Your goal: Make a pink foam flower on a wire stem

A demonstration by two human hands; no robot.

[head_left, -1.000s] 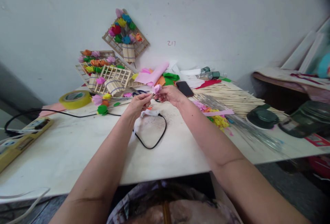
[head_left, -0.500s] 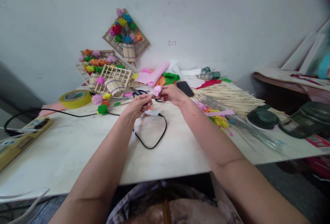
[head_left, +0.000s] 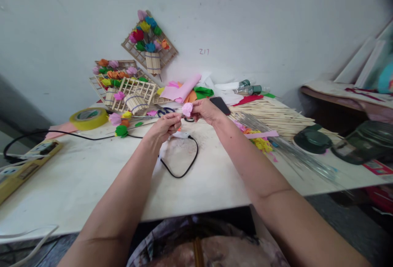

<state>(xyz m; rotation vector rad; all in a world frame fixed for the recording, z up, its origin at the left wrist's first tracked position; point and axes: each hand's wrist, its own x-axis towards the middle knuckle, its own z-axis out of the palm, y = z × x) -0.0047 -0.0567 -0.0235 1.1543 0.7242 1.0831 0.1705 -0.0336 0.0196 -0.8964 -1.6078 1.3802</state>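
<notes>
My right hand [head_left: 206, 111] pinches a small pink paper flower [head_left: 187, 109] above the white table [head_left: 92, 177]. My left hand [head_left: 166, 125] is closed just below and left of it, its fingertips pinched at the flower's thin stem, which is too small to make out clearly. Under the hands lies a white tool with a black cord [head_left: 181, 168] looping toward me.
Wooden lattice frames with paper flowers [head_left: 129, 91] stand at the back left, one more [head_left: 150, 41] against the wall. A yellow tape roll [head_left: 89, 118], scissors [head_left: 164, 111], a phone [head_left: 220, 105], coloured paper sheets [head_left: 184, 89], a pile of bamboo sticks [head_left: 273, 115], wires [head_left: 294, 152] and a yellow power strip [head_left: 27, 164] lie around.
Both hands shifted slightly; the right hand turned the pink flower and lifted it a little, while the left hand slid a bit lower along the stem.
</notes>
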